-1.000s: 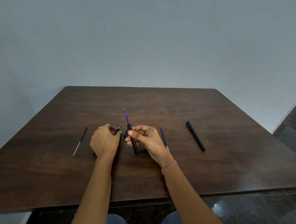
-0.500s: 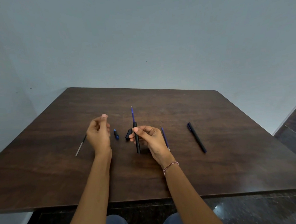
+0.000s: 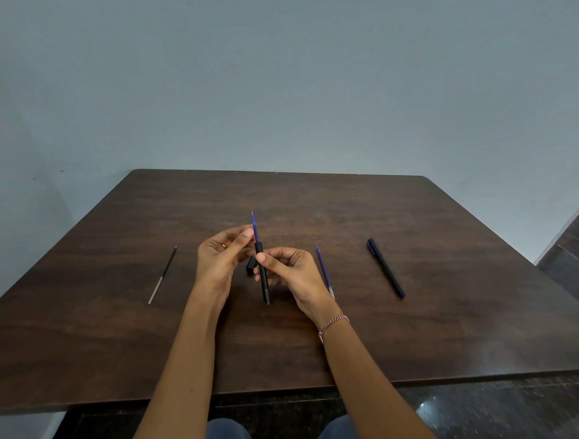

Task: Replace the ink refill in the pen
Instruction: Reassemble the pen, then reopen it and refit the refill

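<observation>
My right hand [image 3: 292, 274] grips a black pen barrel [image 3: 264, 281] held upright over the middle of the table. A blue refill [image 3: 255, 228] sticks out of the barrel's top end. My left hand [image 3: 216, 260] has its thumb and fingertips pinching that refill just above the barrel. A black cap [image 3: 249, 266] lies on the table between my hands. A spare blue refill [image 3: 323, 269] lies just right of my right hand, its near end hidden by my wrist.
A thin black and silver refill [image 3: 163, 274] lies to the left on the dark wooden table [image 3: 455, 328]. A second black pen [image 3: 386, 268] lies to the right. The wall stands behind the table's far edge, and dark floor shows at the right.
My left hand has moved right from beside the table's small blue piece up to the refill tip. That blue piece is now hidden behind it. My right hand has barely shifted.
</observation>
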### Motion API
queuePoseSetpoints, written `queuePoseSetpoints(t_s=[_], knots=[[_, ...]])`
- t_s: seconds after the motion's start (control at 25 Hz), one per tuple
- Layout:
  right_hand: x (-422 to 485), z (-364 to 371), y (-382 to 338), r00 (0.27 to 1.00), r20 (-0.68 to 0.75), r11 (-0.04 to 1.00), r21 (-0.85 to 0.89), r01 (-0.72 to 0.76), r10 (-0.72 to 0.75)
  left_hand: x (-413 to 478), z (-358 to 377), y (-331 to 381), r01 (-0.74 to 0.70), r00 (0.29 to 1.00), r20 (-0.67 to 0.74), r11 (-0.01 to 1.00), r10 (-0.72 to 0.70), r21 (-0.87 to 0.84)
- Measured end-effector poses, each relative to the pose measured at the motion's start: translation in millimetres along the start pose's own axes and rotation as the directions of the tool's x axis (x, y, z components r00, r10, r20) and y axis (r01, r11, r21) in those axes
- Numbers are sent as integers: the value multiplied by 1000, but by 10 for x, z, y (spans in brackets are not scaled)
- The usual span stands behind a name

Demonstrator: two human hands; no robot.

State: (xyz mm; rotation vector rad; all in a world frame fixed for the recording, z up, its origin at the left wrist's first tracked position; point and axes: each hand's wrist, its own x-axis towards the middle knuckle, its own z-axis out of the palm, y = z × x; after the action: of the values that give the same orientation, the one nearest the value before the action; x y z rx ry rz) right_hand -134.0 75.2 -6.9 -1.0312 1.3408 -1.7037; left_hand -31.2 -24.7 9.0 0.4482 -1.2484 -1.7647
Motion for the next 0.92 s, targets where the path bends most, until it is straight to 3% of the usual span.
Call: queuePoseSetpoints(t_s=[0.24, 0.64, 0.92], knots=[[10, 7, 16, 1000, 15, 999, -23, -23, 23, 5, 1, 7, 13, 999, -33, 1000, -13, 5], [-2, 48, 4, 998, 50, 994, -105, -35, 40, 58, -69, 15, -17, 978, -210, 986, -18, -165], [1, 53, 19, 999, 41, 981, -192, -26, 35, 64, -107, 28, -77, 943, -331, 983, 19, -164]])
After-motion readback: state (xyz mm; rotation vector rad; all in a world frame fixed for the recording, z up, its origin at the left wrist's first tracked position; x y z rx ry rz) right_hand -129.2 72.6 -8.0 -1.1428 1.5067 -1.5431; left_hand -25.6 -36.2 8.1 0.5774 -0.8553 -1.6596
